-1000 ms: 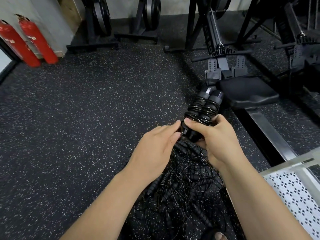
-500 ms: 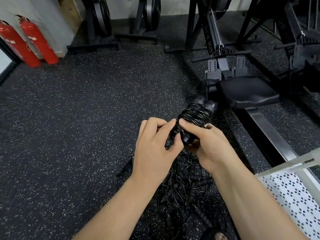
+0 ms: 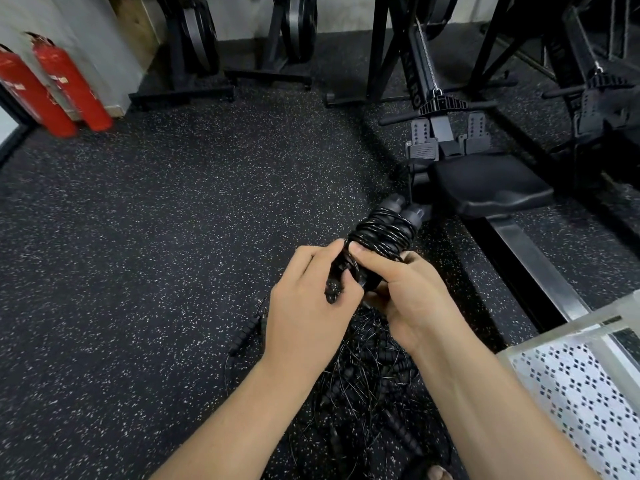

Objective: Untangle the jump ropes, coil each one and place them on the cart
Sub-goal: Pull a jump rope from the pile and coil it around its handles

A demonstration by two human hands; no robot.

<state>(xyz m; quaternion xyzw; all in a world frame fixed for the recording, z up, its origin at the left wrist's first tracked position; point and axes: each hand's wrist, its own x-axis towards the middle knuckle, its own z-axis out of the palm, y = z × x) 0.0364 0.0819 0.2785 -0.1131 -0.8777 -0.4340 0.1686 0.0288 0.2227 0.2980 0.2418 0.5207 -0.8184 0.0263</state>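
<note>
Left hand (image 3: 304, 306) and right hand (image 3: 408, 299) bare, 2 forearms (image 3: 485, 393) bare down to frame edge. Fingernails short, plain. 1 bare toe (image 3: 439, 473) at bottom edge.

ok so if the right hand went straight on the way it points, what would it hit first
The right hand points up and left, gripping the coiled jump rope. Almost at once it would likely meet the left hand, which pinches the same bundle.
</note>
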